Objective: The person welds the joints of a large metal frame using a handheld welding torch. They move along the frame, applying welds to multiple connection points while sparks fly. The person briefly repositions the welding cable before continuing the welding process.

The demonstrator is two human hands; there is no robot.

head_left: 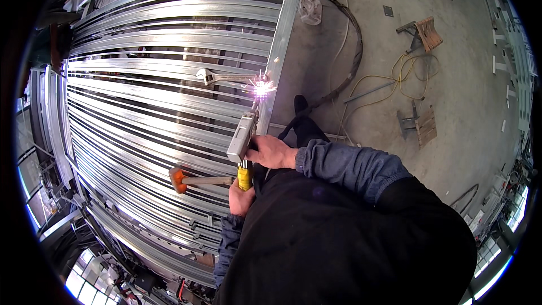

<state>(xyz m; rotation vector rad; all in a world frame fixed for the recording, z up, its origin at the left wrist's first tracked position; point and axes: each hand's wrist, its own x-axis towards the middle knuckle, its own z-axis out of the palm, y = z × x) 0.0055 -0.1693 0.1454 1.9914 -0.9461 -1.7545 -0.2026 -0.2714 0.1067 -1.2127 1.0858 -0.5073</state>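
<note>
A grey, boxy welding gun (241,137) points away from me, its nozzle ending at a bright spray of sparks. My right hand (274,152) is closed on the gun's right side, fingers curled in against it. Behind, at the yellow rear part (244,176), my left hand (241,199) is wrapped round the gun from below; its fingertips are mostly hidden. Sparks fly at the right edge of a large frame of silvery metal bars (169,93). An adjustable wrench (212,77) lies across the bars beside the glare. Left of my left hand rests an orange-headed hammer (179,181), its handle toward me.
A thick dark cable (357,51) curves over the floor right of the frame. Farther right are two small wooden-topped stools (428,34), a tangled yellow cord (402,73) and a grey bar (367,92). A clear plastic bag (310,8) lies by the frame's far corner.
</note>
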